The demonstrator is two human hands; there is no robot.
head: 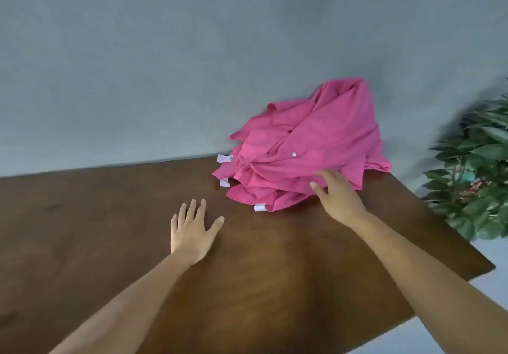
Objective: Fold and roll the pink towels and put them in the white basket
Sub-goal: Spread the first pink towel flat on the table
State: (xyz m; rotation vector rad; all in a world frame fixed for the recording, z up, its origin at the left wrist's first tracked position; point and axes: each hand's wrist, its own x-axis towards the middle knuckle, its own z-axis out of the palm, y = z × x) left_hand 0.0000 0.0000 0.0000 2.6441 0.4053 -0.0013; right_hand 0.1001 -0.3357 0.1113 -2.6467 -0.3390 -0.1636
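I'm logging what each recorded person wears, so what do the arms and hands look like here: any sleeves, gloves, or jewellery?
Both forearms are bare as far as the frame shows: no sleeves in view. The left hand and right hand wear no gloves, and no ring, watch or bracelet shows on the sides facing the camera. No markings or tattoos are visible. The upper arms lie outside the picture.

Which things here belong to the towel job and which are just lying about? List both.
Job:
- crumpled pile of bright pink towels with white tags
- right hand, touching the pile
- left hand, flat on the table

Lying about:
- dark brown wooden table
- green leafy plant

The white basket is not in view.
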